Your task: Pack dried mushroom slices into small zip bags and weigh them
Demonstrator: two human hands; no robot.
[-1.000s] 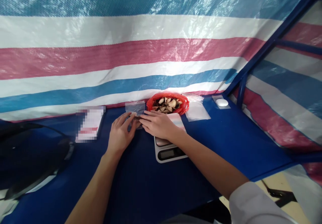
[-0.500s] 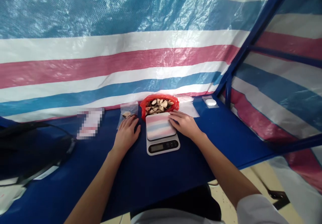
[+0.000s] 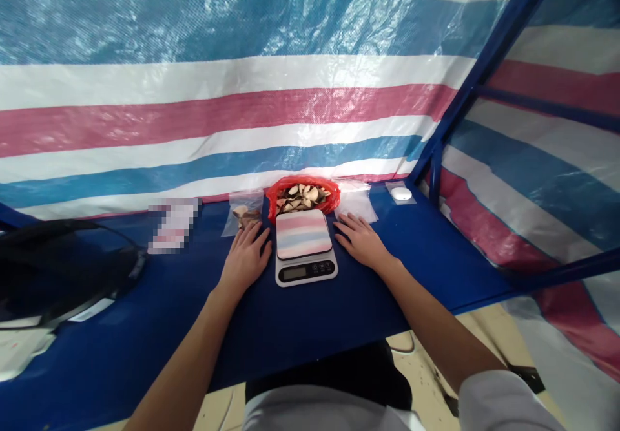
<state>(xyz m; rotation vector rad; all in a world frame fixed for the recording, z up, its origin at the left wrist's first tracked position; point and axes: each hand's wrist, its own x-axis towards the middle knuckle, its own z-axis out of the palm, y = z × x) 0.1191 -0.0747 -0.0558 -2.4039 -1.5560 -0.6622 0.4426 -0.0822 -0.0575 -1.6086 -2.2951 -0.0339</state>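
A white digital kitchen scale [image 3: 304, 243] with a shiny plate stands on the blue table between my hands. Its display looks blank. Just behind it sits an open red plastic bag [image 3: 334, 193] full of dried slices [image 3: 304, 198], pale with dark edges. My left hand [image 3: 247, 254] lies flat with fingers spread, left of the scale, its fingertips at a clear zip bag [image 3: 232, 219] holding a few slices. On the other side my right hand [image 3: 361, 240] rests on the table, fingers stretched out and apart from the scale. Its fingertips are near another clear bag [image 3: 361, 203].
At the back right lies a small bag with a white rounded object [image 3: 401, 194]. A blurred-out paper [image 3: 174, 227] and a black bag-like item [image 3: 62, 276] are on the left. Striped sheeting [image 3: 217, 82] and a blue frame [image 3: 465, 108] bound the table.
My right hand has moved off the scale's edge, to the right, onto the table. My left hand has shifted slightly, showing more of the slices in the zip bag. The view has tilted a little.
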